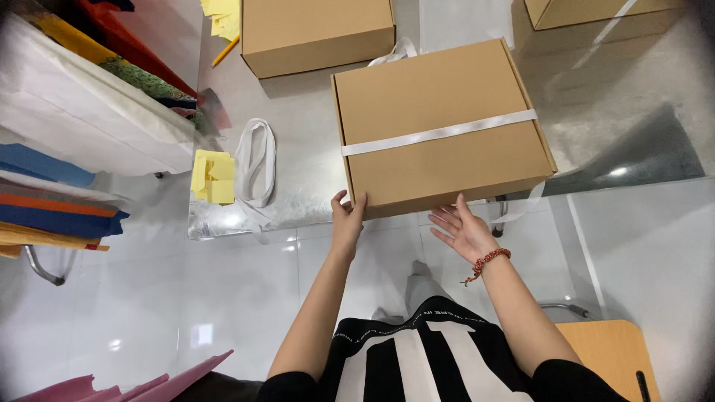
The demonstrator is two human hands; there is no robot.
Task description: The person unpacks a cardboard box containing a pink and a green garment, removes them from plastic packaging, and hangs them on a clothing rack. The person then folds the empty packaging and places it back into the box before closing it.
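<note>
A flat brown cardboard box [439,123] lies on the shiny table [298,141] with a white ribbon [439,133] across its lid. The box's near edge hangs over the table's front edge. My left hand [347,219] grips the box's near left corner, thumb on the side. My right hand [463,229] is palm up with spread fingers just under the near edge, right of centre; whether it touches the box I cannot tell. A red beaded bracelet [488,260] circles my right wrist.
A second brown box [316,33] sits further back, a third [588,11] at the top right. Loose white ribbon [255,160], yellow sticky notes [211,176] and a pencil [225,50] lie to the left. Shelves with coloured sheets [67,112] stand at the left. A wooden seat [611,350] is at the bottom right.
</note>
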